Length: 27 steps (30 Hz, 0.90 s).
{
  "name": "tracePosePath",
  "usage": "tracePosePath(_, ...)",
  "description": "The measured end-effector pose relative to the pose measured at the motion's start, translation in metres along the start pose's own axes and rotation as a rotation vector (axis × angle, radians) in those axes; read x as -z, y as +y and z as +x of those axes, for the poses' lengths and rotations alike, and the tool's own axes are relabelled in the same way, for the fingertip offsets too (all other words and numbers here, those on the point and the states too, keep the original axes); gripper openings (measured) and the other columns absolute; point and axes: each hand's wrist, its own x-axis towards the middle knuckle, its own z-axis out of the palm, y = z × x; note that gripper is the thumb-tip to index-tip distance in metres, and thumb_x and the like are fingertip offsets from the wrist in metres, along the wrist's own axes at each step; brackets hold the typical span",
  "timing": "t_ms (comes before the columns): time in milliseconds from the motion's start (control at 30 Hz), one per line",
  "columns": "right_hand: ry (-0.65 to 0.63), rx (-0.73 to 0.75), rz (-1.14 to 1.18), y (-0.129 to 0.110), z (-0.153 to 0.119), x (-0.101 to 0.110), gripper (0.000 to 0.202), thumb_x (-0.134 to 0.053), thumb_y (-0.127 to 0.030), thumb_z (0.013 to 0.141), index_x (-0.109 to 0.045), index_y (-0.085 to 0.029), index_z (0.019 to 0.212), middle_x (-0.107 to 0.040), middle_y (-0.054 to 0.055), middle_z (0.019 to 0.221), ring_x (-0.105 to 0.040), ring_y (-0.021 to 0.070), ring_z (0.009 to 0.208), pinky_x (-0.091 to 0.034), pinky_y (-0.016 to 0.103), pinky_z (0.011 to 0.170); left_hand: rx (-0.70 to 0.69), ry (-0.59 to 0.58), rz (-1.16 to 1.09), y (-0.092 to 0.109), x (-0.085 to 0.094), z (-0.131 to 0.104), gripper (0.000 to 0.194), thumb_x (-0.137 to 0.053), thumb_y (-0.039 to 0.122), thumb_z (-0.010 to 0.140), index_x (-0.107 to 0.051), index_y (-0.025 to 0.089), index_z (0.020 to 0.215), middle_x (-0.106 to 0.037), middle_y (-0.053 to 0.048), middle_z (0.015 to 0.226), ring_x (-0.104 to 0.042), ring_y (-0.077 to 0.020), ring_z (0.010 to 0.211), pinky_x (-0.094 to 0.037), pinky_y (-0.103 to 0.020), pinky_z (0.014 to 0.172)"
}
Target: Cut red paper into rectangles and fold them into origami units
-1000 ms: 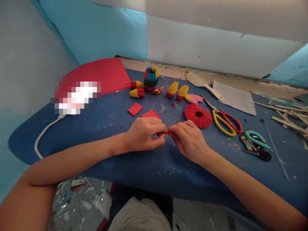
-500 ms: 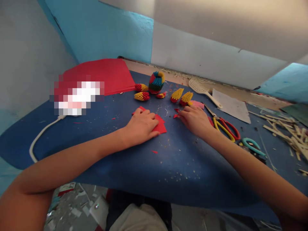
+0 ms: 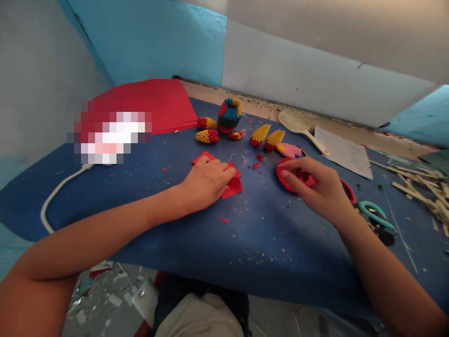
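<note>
Two hands, one red ring

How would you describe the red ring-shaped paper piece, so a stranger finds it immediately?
On the blue table, look under the right hand. The red ring-shaped paper piece lies there, beside the scissors. Unlike the flat red paper squares under the left hand, it is a spiky disc.

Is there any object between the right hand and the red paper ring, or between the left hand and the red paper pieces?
Nothing visible. The right hand lies on the red paper ring, covering part of it. The left hand rests flat on the red paper pieces.
</note>
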Motion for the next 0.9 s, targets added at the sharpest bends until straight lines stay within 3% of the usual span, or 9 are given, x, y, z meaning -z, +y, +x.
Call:
tracePosePath(133,-0.096,0.036,0.180,-0.002,-0.009,-0.013,0.012,-0.054,-0.027,0.084,-0.062,-0.020,0.090,-0.064,0.004,0.081,-0.059,0.0153,0.069,-0.047,0.028,0.060,0.031,-0.047,-0.051,-0.005,0.001,0.003,0.012,-0.054,0.022,0.081,-0.057,0.015,0.091,-0.066,-0.006,0.085,-0.060,-0.0225,0.082,-0.035,-0.034,0.071)
tracePosePath(267,-0.169,0.124,0.162,-0.002,-0.014,-0.028,0.015,-0.052,-0.021,0.084,-0.061,-0.019,0.097,-0.063,0.005,0.084,-0.060,0.0153,0.073,-0.049,0.029,0.064,0.101,-0.095,-0.214,-0.009,0.003,0.005,0.032,-0.059,0.024,0.079,-0.051,0.016,0.110,-0.066,-0.003,0.079,-0.061,-0.0201,0.078,-0.039,-0.031,0.073)
tracePosePath(433,-0.025,0.369,0.052,-0.002,-0.020,-0.037,0.029,-0.051,-0.019,0.084,-0.056,-0.022,0.113,-0.059,0.009,0.107,-0.061,0.0169,0.085,-0.051,0.031,0.071,0.049,-0.130,-0.585,-0.004,0.010,0.007,0.016,-0.046,0.020,0.086,-0.060,0.015,0.092,-0.063,-0.004,0.090,-0.058,-0.0151,0.083,-0.042,-0.025,0.073)
tracePosePath(567,0.085,0.626,0.054,-0.005,-0.021,-0.034,0.024,-0.049,-0.014,0.086,-0.061,-0.025,0.103,-0.060,0.007,0.106,-0.060,0.0142,0.082,-0.049,0.028,0.067,0.038,-0.297,-0.920,0.005,0.013,0.009,0.020,-0.043,0.024,0.088,-0.059,0.015,0.098,-0.063,-0.004,0.093,-0.058,-0.0132,0.083,-0.045,-0.023,0.072)
tracePosePath(667,0.064,0.673,0.055,-0.007,-0.020,-0.030,0.018,-0.048,-0.015,0.087,-0.063,-0.021,0.095,-0.062,0.007,0.101,-0.059,0.0152,0.081,-0.047,0.030,0.066,0.105,-0.344,-1.071,0.009,0.010,0.008,0.020,-0.050,0.024,0.084,-0.056,0.014,0.101,-0.063,-0.003,0.091,-0.058,-0.0125,0.079,-0.046,-0.022,0.069)
tracePosePath(767,0.063,0.648,0.023,-0.009,-0.019,-0.030,0.015,-0.048,-0.016,0.087,-0.062,-0.018,0.094,-0.064,0.008,0.098,-0.058,0.0157,0.077,-0.045,0.031,0.064,0.118,-0.292,-1.024,0.012,0.009,0.006,0.018,-0.049,0.027,0.085,-0.058,0.014,0.093,-0.063,-0.002,0.082,-0.058,-0.0116,0.073,-0.045,-0.021,0.065)
tracePosePath(900,0.053,0.597,-0.048,-0.012,-0.019,-0.033,0.012,-0.049,-0.019,0.087,-0.061,-0.018,0.091,-0.064,0.008,0.102,-0.058,0.0177,0.083,-0.043,0.032,0.065,0.009,-0.131,-0.668,0.015,0.010,0.004,0.024,-0.048,0.034,0.087,-0.063,0.016,0.092,-0.066,-0.002,0.085,-0.059,-0.0135,0.079,-0.042,-0.022,0.069)
